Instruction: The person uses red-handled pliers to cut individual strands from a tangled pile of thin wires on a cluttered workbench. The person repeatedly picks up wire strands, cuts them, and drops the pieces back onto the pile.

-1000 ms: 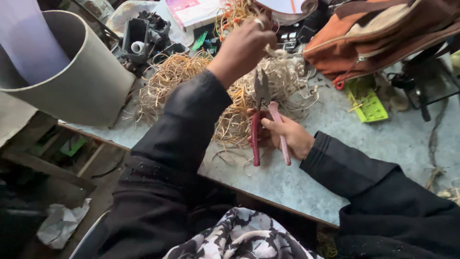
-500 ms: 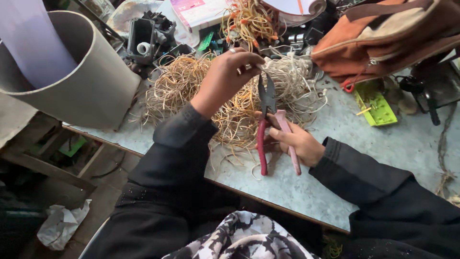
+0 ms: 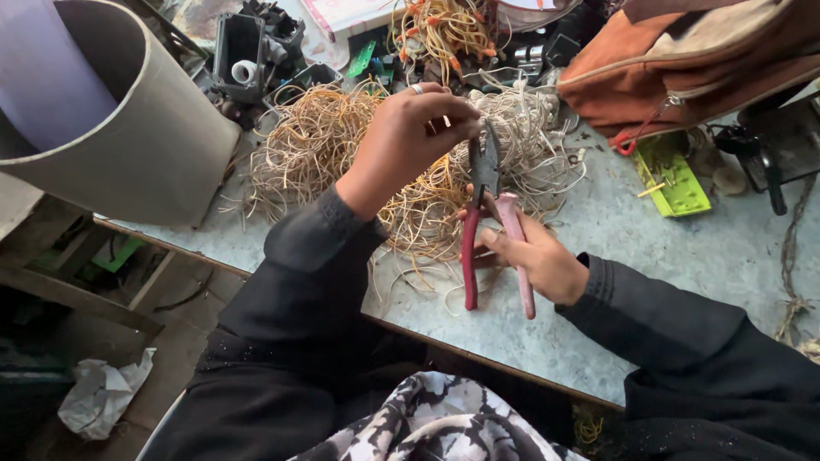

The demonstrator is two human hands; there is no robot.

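My right hand point(image 3: 536, 256) grips a pair of pliers point(image 3: 489, 224) by their pink and red handles, jaws pointing up. My left hand point(image 3: 412, 137), a ring on one finger, is pinched shut just left of the jaws on a thin strand of pale wire that I can barely make out. Both hands hover over a heap of tangled tan and yellow wires point(image 3: 342, 145) lying on the grey worktable point(image 3: 649, 256).
A large grey pipe section point(image 3: 128, 128) stands at the table's left end. An orange bag point(image 3: 692, 60) lies at the back right beside a green circuit board point(image 3: 670, 175). Black plastic parts point(image 3: 252, 47) and an orange-tipped wire bundle point(image 3: 444, 30) crowd the back.
My left hand came down from the back of the table to the pliers' jaws. The pliers tilted upright and rose slightly.
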